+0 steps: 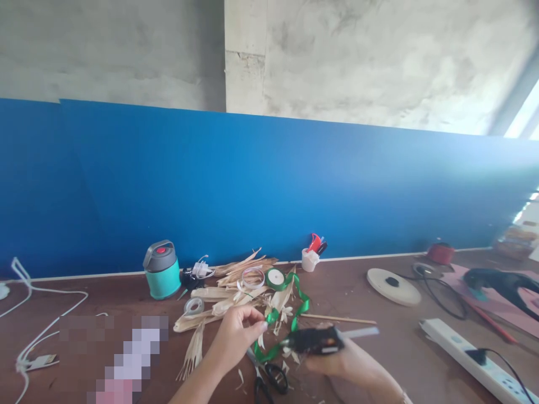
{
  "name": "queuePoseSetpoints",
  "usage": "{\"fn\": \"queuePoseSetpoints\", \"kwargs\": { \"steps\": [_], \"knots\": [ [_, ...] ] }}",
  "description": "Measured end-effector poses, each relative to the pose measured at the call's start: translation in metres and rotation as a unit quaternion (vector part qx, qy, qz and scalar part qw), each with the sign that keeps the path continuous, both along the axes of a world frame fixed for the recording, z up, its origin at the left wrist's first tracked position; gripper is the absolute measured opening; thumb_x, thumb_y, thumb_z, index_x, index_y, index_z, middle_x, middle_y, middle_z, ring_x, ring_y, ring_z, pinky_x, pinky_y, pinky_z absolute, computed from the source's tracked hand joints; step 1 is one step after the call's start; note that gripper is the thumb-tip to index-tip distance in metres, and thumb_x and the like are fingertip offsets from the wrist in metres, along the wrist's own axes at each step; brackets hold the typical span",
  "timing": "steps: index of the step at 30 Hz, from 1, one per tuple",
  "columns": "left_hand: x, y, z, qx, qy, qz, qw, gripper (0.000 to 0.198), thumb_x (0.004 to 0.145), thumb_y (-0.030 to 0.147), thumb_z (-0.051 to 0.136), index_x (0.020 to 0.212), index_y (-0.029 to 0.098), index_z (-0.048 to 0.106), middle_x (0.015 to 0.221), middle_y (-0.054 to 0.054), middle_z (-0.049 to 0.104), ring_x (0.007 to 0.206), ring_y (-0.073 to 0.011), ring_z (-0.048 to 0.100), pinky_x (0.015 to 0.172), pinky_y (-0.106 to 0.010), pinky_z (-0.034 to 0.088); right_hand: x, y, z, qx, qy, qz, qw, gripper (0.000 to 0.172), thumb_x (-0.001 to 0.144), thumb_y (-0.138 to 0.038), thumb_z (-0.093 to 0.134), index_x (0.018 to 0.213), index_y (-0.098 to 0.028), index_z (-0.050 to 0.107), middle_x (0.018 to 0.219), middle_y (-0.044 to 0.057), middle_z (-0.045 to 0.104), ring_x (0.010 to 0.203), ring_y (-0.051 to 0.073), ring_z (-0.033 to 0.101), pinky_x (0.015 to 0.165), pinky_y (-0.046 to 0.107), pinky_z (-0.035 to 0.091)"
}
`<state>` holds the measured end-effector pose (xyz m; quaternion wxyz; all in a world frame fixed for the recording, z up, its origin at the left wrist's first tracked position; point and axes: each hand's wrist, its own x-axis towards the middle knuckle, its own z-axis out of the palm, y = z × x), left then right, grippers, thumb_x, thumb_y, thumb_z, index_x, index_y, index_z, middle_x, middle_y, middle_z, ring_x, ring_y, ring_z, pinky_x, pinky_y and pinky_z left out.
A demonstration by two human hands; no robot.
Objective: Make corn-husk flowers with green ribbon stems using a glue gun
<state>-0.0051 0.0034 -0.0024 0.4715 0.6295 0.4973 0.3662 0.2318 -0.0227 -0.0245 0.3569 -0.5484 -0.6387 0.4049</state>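
My left hand (240,334) pinches the green ribbon (302,306) between thumb and fingers. From there the ribbon loops over the tabletop and back toward its spool (275,279). My right hand (349,362) is closed around a black hot glue gun (315,341), whose nozzle points left at the ribbon; a pale glue stick (362,332) sticks out of its back. Scissors (275,377) with black handles lie below, between my hands. Dried corn husks (223,294), some cut into strips, are spread behind my left hand, with small scraps around the ribbon.
Behind stand a teal food jar (163,275) and a white cup (310,260) of tools. A thin wooden stick (339,319) and tape rolls (193,306) lie nearby. On the right are a white round base (393,286) and a power strip (475,356) with cords. A blue panel (252,185) borders the table.
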Motion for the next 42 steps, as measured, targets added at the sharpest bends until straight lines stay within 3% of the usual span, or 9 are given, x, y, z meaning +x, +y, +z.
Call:
{"fn": "queuePoseSetpoints", "kwargs": {
  "steps": [4,9,14,17,20,22,26,30,42],
  "knots": [
    [-0.003,0.001,0.0,-0.072,-0.061,-0.002,0.996,0.018,0.065,0.031,0.064,0.074,0.016,0.065,0.071,-0.002,0.069,0.072,-0.0194,0.06,0.069,-0.029,0.041,0.025,0.012,0.006,0.068,-0.13,-0.132,0.98,0.018,0.071,-0.027,0.053,0.081,-0.017,0.065,0.061,0.002,0.063,0.055,0.018,0.055,0.052,0.027,0.039],
    [-0.006,0.0,0.004,-0.107,-0.097,-0.026,0.989,0.017,0.065,0.031,0.067,0.072,0.015,0.065,0.07,-0.003,0.072,0.074,-0.0194,0.061,0.074,-0.03,0.04,0.062,0.019,-0.011,0.045,-0.491,-0.144,0.858,0.041,0.067,-0.004,0.046,0.103,-0.015,0.061,0.095,0.014,0.069,0.092,0.029,0.062,0.074,0.034,0.04],
    [-0.006,-0.002,0.009,-0.121,-0.112,-0.029,0.986,0.017,0.063,0.03,0.069,0.071,0.015,0.064,0.068,-0.003,0.072,0.073,-0.0192,0.06,0.073,-0.031,0.039,0.066,0.014,-0.025,0.013,-0.524,-0.149,0.838,0.045,0.062,0.001,0.047,0.1,-0.015,0.065,0.102,0.018,0.065,0.102,0.035,0.056,0.079,0.042,0.038],
    [-0.007,-0.004,0.011,-0.128,-0.105,-0.035,0.986,0.016,0.063,0.029,0.069,0.071,0.016,0.064,0.069,-0.002,0.072,0.076,-0.0199,0.06,0.075,-0.032,0.038,0.035,0.011,-0.006,0.072,-0.456,-0.156,0.873,0.043,0.064,-0.003,0.049,0.101,-0.015,0.067,0.11,0.019,0.061,0.106,0.036,0.052,0.081,0.045,0.039],
    [-0.008,-0.005,0.01,-0.128,-0.105,-0.031,0.986,0.017,0.062,0.028,0.069,0.073,0.016,0.063,0.07,-0.002,0.071,0.076,-0.0198,0.06,0.075,-0.032,0.039,-0.012,0.01,0.021,0.116,-0.192,-0.024,0.974,0.043,0.073,-0.008,0.042,0.108,-0.017,0.066,0.103,0.009,0.066,0.09,0.022,0.06,0.076,0.031,0.045],
    [-0.008,-0.005,0.008,-0.12,-0.111,-0.033,0.986,0.017,0.061,0.027,0.069,0.071,0.016,0.063,0.069,-0.002,0.07,0.074,-0.0191,0.059,0.074,-0.031,0.039,-0.039,0.01,0.031,0.079,-0.062,0.021,0.995,0.04,0.077,-0.017,0.044,0.111,-0.017,0.065,0.086,0.005,0.069,0.072,0.019,0.061,0.064,0.028,0.046],
    [-0.009,-0.002,0.006,-0.106,-0.11,-0.03,0.988,0.017,0.059,0.028,0.07,0.069,0.015,0.064,0.067,-0.002,0.068,0.07,-0.0181,0.058,0.07,-0.029,0.039,-0.061,0.013,0.031,0.059,0.036,0.052,0.996,0.029,0.075,-0.019,0.051,0.094,-0.015,0.072,0.088,0.006,0.071,0.078,0.02,0.061,0.069,0.028,0.046],
    [-0.008,-0.003,0.007,-0.104,-0.087,-0.004,0.991,0.017,0.059,0.029,0.069,0.069,0.016,0.064,0.068,-0.001,0.067,0.071,-0.0181,0.057,0.069,-0.029,0.039,-0.056,0.012,0.025,0.033,0.04,0.032,0.998,0.018,0.072,-0.023,0.056,0.075,-0.013,0.071,0.064,0.002,0.065,0.059,0.014,0.053,0.053,0.023,0.037],
    [0.003,-0.001,-0.005,0.03,0.027,0.039,0.998,0.009,0.065,0.024,0.059,0.066,0.017,0.064,0.062,-0.002,0.067,0.062,-0.0192,0.061,0.058,-0.027,0.042,-0.066,0.005,0.02,0.009,0.078,-0.009,0.997,0.014,0.069,-0.018,0.05,0.069,-0.014,0.064,0.055,-0.003,0.054,0.05,0.009,0.041,0.048,0.02,0.03]
  ]
}}
